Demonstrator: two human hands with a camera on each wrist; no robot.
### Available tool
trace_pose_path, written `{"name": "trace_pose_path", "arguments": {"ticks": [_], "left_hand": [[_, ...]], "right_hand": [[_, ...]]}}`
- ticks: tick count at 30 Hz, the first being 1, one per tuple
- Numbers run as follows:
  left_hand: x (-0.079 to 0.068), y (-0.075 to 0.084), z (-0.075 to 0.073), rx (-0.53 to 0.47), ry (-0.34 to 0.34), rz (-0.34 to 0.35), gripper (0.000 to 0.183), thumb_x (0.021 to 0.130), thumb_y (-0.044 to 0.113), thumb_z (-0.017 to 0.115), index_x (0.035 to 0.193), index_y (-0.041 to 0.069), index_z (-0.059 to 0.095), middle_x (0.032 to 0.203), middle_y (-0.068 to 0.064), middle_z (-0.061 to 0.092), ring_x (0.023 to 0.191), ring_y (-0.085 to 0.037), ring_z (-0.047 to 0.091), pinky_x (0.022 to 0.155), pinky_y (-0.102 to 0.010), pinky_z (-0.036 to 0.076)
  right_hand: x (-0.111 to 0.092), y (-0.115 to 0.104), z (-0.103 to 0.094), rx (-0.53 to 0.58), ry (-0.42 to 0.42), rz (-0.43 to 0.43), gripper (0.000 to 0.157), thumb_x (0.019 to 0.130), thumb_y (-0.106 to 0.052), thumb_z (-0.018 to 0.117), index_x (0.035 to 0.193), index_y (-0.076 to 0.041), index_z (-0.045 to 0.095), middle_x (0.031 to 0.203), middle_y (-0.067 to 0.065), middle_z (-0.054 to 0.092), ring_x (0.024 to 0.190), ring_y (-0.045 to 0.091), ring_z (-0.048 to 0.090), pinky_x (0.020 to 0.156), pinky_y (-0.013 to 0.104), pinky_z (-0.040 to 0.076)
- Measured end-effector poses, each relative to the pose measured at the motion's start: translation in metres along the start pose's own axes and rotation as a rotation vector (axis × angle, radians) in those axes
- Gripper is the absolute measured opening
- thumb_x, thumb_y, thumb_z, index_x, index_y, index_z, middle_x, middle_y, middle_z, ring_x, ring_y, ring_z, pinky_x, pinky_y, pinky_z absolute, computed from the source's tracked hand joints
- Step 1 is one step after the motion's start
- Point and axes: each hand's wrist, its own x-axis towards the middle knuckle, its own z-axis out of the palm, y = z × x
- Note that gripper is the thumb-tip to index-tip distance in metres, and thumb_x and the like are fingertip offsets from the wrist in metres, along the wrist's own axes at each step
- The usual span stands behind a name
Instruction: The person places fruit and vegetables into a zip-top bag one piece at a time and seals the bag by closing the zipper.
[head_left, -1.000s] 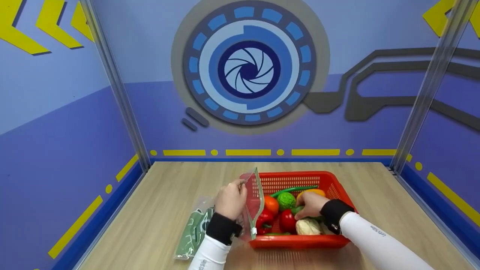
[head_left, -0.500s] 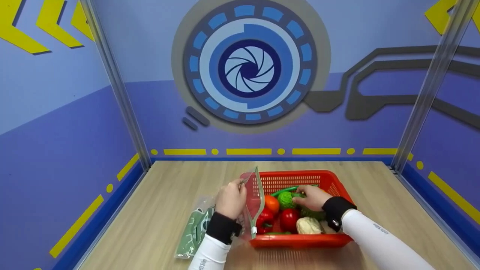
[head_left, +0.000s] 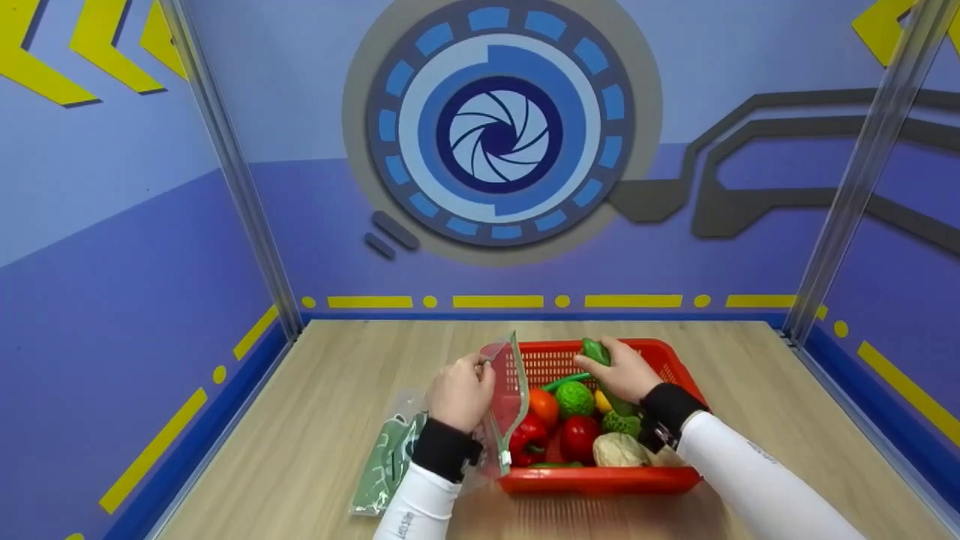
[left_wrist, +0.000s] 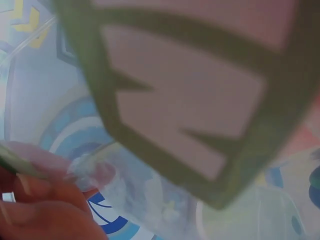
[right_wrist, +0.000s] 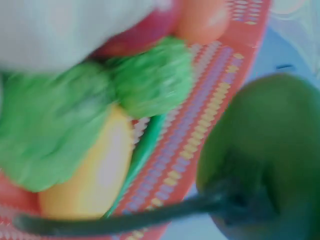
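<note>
My left hand (head_left: 459, 394) pinches the edge of a clear zip bag (head_left: 504, 397), whose mouth stands spread toward the basket. In the left wrist view the bag's green-printed film (left_wrist: 170, 175) fills much of the picture, with my fingertips (left_wrist: 45, 212) at lower left. My right hand (head_left: 630, 373) grips a long green vegetable (head_left: 595, 351) over the red basket (head_left: 600, 481). Up close in the right wrist view, the green vegetable (right_wrist: 270, 130) has a thin curved stem; its exact kind I cannot tell.
The basket holds a red pepper (head_left: 529, 441), an orange tomato-like piece (head_left: 544, 405), a red round piece (head_left: 580, 439), a bumpy green ball (head_left: 574, 399), a whitish piece (head_left: 619, 451) and a yellow one (head_left: 602, 401). A flat green-printed bag (head_left: 382, 465) lies left on the table.
My right hand has lifted the green vegetable up out of the other produce, toward the basket's back rim. The left hand and the zip bag have stayed nearly still.
</note>
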Motion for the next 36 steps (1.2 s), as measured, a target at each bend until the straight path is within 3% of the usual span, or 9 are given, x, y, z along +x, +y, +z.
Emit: {"name": "trace_pose_path", "arguments": {"ticks": [5, 12, 20, 23, 30, 36], "left_hand": [[0.002, 0.001, -0.001, -0.002, -0.015, -0.024, 0.014, 0.093, 0.02, 0.07, 0.093, 0.01, 0.079, 0.084, -0.008, 0.078, 0.068, -0.024, 0.071, 0.057, -0.039, 0.053], [0.003, 0.002, 0.0, -0.008, 0.004, -0.007, 0.012, 0.093, 0.017, 0.07, 0.091, 0.008, 0.078, 0.084, -0.01, 0.078, 0.069, -0.026, 0.071, 0.058, -0.04, 0.054], [0.003, 0.001, 0.0, -0.003, 0.031, 0.027, 0.012, 0.092, 0.016, 0.07, 0.088, 0.007, 0.077, 0.081, -0.009, 0.077, 0.067, -0.026, 0.072, 0.058, -0.04, 0.055], [0.003, 0.001, 0.001, 0.0, 0.041, 0.042, 0.013, 0.092, 0.016, 0.07, 0.086, 0.007, 0.077, 0.079, -0.009, 0.077, 0.066, -0.027, 0.072, 0.057, -0.04, 0.055], [0.004, 0.0, 0.0, -0.012, 0.027, 0.034, 0.012, 0.091, 0.016, 0.07, 0.086, 0.007, 0.077, 0.071, -0.009, 0.073, 0.056, -0.023, 0.064, 0.051, -0.035, 0.049], [0.005, 0.0, -0.001, -0.015, 0.034, 0.023, 0.012, 0.092, 0.015, 0.07, 0.086, 0.006, 0.076, 0.078, -0.011, 0.076, 0.063, -0.025, 0.068, 0.056, -0.038, 0.054]], "right_hand": [[0.002, -0.018, 0.002, 0.122, -0.009, -0.031, 0.033, 0.103, -0.035, 0.063, 0.104, -0.004, 0.051, 0.079, 0.004, 0.05, 0.066, 0.016, 0.052, 0.064, 0.031, 0.045], [0.007, -0.045, 0.014, 0.301, -0.013, -0.097, 0.028, 0.106, -0.029, 0.057, 0.105, -0.002, 0.048, 0.083, 0.005, 0.051, 0.069, 0.018, 0.053, 0.066, 0.031, 0.048], [0.014, -0.09, 0.041, 0.668, 0.071, -0.046, 0.024, 0.109, -0.026, 0.05, 0.109, -0.002, 0.049, 0.085, 0.005, 0.056, 0.071, 0.017, 0.057, 0.068, 0.03, 0.052], [0.015, -0.102, 0.053, 0.772, 0.064, -0.019, 0.025, 0.111, -0.027, 0.044, 0.111, -0.002, 0.048, 0.087, 0.005, 0.058, 0.073, 0.015, 0.061, 0.069, 0.029, 0.053], [0.011, -0.105, 0.074, 0.768, -0.001, 0.028, 0.034, 0.114, -0.032, 0.031, 0.125, -0.002, 0.043, 0.1, 0.009, 0.065, 0.083, 0.013, 0.063, 0.077, 0.029, 0.052], [0.007, -0.097, 0.083, 0.654, -0.104, 0.049, 0.038, 0.112, -0.031, 0.039, 0.129, 0.003, 0.044, 0.104, 0.009, 0.062, 0.084, 0.01, 0.064, 0.075, 0.027, 0.054]]}}
